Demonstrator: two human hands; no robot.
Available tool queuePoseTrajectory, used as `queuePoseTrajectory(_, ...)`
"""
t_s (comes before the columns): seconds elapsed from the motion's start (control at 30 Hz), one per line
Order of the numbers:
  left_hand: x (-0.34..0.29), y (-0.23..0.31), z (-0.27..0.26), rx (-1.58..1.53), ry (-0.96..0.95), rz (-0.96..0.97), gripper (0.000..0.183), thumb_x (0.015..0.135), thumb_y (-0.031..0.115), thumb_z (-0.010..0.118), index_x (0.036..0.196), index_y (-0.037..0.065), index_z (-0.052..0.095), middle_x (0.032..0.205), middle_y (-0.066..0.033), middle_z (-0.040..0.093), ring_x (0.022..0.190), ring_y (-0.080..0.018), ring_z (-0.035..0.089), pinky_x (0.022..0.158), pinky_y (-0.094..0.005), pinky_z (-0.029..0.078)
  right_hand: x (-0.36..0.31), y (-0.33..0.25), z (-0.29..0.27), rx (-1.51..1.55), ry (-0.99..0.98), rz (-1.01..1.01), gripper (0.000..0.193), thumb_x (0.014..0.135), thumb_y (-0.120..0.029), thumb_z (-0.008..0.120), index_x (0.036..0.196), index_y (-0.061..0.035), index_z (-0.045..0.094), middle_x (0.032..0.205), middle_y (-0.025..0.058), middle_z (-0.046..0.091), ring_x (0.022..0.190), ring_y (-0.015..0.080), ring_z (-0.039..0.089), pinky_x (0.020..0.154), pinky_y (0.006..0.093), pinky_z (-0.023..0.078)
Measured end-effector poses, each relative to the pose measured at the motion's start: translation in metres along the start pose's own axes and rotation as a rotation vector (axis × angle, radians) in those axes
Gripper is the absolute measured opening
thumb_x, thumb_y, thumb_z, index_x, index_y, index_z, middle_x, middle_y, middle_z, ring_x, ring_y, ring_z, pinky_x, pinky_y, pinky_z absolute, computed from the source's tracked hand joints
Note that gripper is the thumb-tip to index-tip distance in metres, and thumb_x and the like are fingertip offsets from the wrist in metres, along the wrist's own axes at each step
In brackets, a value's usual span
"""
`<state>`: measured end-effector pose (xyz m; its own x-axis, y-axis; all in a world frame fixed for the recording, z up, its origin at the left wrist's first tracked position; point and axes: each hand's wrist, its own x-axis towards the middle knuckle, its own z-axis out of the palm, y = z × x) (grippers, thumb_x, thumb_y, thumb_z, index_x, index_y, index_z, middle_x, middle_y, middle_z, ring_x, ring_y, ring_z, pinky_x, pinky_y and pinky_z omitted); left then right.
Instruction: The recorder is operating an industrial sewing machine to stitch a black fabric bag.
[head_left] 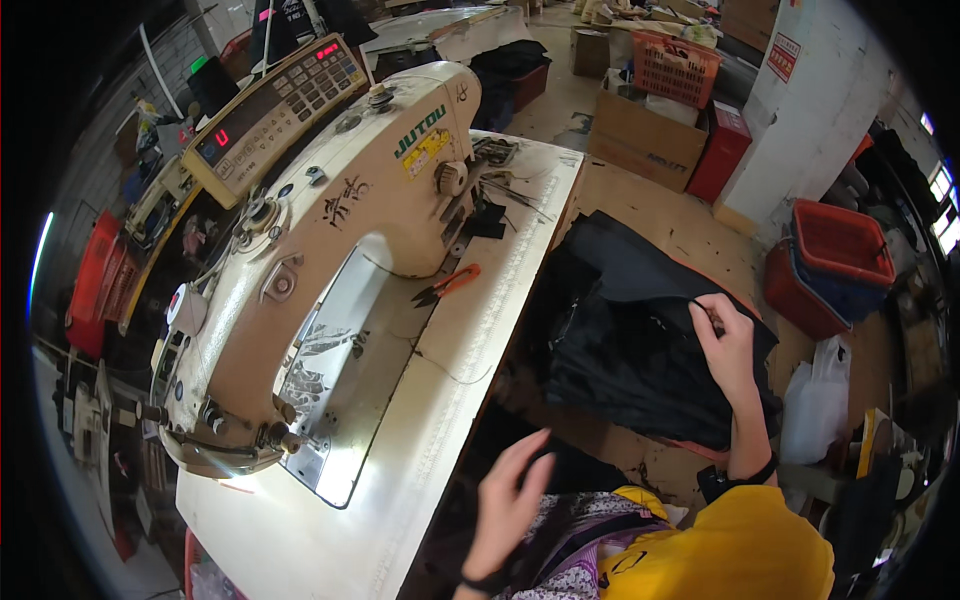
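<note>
A pile of dark cloth pieces (640,340) lies to the right of the sewing table. My right hand (725,340) is over its right side, thumb and fingers pinched on the edge of the top piece of black cloth (650,275), which lifts a little there. Close to the table's front right edge, my left hand (508,505) hangs in the air with fingers apart and nothing in it. The cream sewing machine (330,200) stands to the left, its lamp lighting the needle area. No cloth lies under the needle.
Orange-handled thread snips (447,286) lie on the white sewing table (440,440). A control panel (280,115) sits behind the machine. On the floor stand a cardboard box (640,140), red bins (830,250) and a white plastic bag (815,405), near a pillar (810,110).
</note>
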<state>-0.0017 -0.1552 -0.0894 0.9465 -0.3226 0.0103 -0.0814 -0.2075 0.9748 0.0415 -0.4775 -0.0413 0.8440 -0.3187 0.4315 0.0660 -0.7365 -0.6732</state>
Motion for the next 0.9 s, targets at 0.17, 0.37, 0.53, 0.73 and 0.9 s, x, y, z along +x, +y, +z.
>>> queuePoseTrajectory(0.17, 0.045, -0.027, 0.128, -0.053, 0.144, 0.052, 0.095, 0.092, 0.024, 0.075, 0.159, -0.004, 0.013, 0.140, -0.0284, 0.055, 0.095, -0.0226, 0.069, 0.084, -0.0294, 0.053, -0.023, -0.069, -0.003, -0.046, 0.171, -0.394, 0.013, 0.083, 0.003, 0.073, 0.094, -0.0013, 0.067, 0.077, 0.0104, 0.067, 0.062, 0.0187, 0.064, 0.060, 0.0295, 0.047)
queuePoseTrajectory(0.37, 0.067, -0.061, 0.121, -0.149, 0.042, 0.105, 0.047, 0.098, 0.009, 0.059, 0.143, 0.002, 0.050, 0.123, -0.0297, 0.064, 0.088, -0.0258, 0.067, 0.083, -0.0333, 0.052, -0.044, -0.050, -0.032, 0.232, 0.462, -0.520, 0.020, 0.093, -0.011, 0.066, 0.104, 0.0058, 0.066, 0.098, 0.0168, 0.069, 0.085, 0.0241, 0.068, 0.081, 0.0341, 0.054)
queuePoseTrajectory(0.53, 0.011, 0.017, 0.069, -0.279, 0.488, 0.069, 0.014, 0.094, -0.002, 0.059, 0.107, -0.004, 0.063, 0.090, -0.0053, 0.064, 0.080, -0.0097, 0.058, 0.072, -0.0243, 0.047, -0.040, -0.039, -0.058, 0.354, 0.727, -0.439, 0.028, 0.100, -0.019, 0.059, 0.110, 0.0064, 0.059, 0.095, 0.0172, 0.065, 0.083, 0.0243, 0.067, 0.080, 0.0375, 0.055)
queuePoseTrajectory(0.73, -0.083, 0.030, -0.018, 0.099, 1.232, 0.606, 0.023, 0.094, 0.020, 0.058, 0.099, -0.003, 0.062, 0.098, -0.0162, 0.066, 0.091, -0.0254, 0.064, 0.078, -0.0414, 0.052, -0.012, -0.074, -0.015, 1.102, -0.276, -1.055, 0.025, 0.104, -0.017, 0.053, 0.110, 0.0060, 0.062, 0.077, 0.0140, 0.061, 0.062, 0.0211, 0.059, 0.050, 0.0365, 0.046)
queuePoseTrajectory(0.9, -0.180, 0.075, -0.044, 0.645, 1.516, 0.410, 0.027, 0.094, 0.015, 0.062, 0.114, -0.001, 0.060, 0.114, -0.0178, 0.063, 0.104, -0.0282, 0.061, 0.090, -0.0425, 0.048, -0.077, -0.175, 0.066, 1.435, -0.731, -1.108, 0.022, 0.102, -0.010, 0.054, 0.100, 0.0092, 0.065, 0.084, 0.0179, 0.062, 0.062, 0.0286, 0.058, 0.052, 0.0387, 0.046)
